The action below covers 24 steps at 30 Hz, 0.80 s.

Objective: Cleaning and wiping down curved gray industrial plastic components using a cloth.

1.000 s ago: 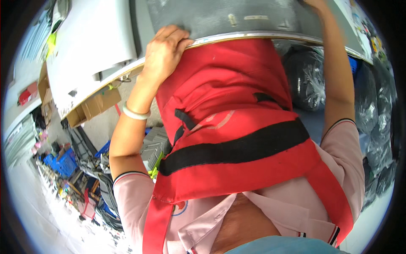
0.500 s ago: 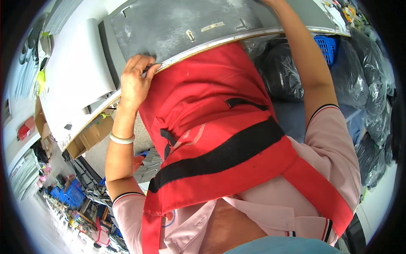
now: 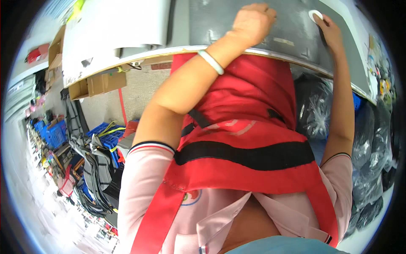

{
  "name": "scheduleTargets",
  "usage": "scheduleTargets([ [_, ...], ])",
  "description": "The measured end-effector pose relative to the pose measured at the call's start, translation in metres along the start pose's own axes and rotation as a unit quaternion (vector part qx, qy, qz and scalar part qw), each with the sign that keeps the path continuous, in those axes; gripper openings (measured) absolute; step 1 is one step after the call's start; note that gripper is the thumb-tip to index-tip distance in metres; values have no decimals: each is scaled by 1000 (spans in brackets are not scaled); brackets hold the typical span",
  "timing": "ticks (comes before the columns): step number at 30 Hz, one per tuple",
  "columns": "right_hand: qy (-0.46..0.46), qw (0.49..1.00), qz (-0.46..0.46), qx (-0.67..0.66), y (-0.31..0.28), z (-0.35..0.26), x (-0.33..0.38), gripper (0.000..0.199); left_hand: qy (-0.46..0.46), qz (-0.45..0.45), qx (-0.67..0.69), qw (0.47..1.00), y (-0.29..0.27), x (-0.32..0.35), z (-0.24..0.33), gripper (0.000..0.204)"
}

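A dark grey sheet [image 3: 207, 25] with pale smudges and small cut-out marks lies on the worktable. Over its middle is my left hand [image 3: 253, 25], fingers curled in and a pale bangle on the wrist; whatever it may grip is hidden. Farther right, my right hand [image 3: 332, 34] pinches a small white round disc [image 3: 315, 17] at the sheet's far right part. A strip of beige tape [image 3: 283, 41] sticks to the sheet between my hands.
A white sheet with a curled edge [image 3: 139, 25] covers the table's left part. Below the table's edge [image 3: 148, 51] stands an open cardboard box [image 3: 103, 84]. Black plastic bags [image 3: 313, 106] fill the space under the right side. Blue crates [image 3: 55, 133] stand at far left.
My left hand has left the table's front edge and moved right, over the dark sheet. My right hand, mostly out of view before, now shows with the white disc. The view has shifted.
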State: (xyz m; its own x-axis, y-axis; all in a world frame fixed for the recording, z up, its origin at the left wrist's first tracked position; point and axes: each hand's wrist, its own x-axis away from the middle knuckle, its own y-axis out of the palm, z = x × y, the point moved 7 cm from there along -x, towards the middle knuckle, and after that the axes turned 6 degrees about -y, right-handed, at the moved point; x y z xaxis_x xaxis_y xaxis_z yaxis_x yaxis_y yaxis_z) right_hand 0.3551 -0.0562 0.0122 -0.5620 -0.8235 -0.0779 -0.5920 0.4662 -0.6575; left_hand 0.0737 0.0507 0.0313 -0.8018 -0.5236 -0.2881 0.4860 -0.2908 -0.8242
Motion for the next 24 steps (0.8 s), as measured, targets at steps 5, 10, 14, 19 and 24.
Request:
scheduleTargets([
  [5, -30, 998, -2, -48, -4, -45, 56, 32, -52, -75, -49, 995, -21, 4, 8, 24],
  [10, -49, 993, -100, 45, 9, -101, 126, 30, -12, 28, -120, 992, -23, 10, 6, 34],
  [14, -166, 972, -112, 119, 14, -118, 140, 22, -22, 13, -91, 995, -19, 6, 12, 33],
  [19, -210, 957, -118, 161, 22, -125, 139, 23, -28, -3, -99, 995, -23, 8, 13, 34],
  [24, -51, 981, -135, 126, 11, -98, 135, 25, -32, -17, -111, 993, -20, 8, 10, 34],
])
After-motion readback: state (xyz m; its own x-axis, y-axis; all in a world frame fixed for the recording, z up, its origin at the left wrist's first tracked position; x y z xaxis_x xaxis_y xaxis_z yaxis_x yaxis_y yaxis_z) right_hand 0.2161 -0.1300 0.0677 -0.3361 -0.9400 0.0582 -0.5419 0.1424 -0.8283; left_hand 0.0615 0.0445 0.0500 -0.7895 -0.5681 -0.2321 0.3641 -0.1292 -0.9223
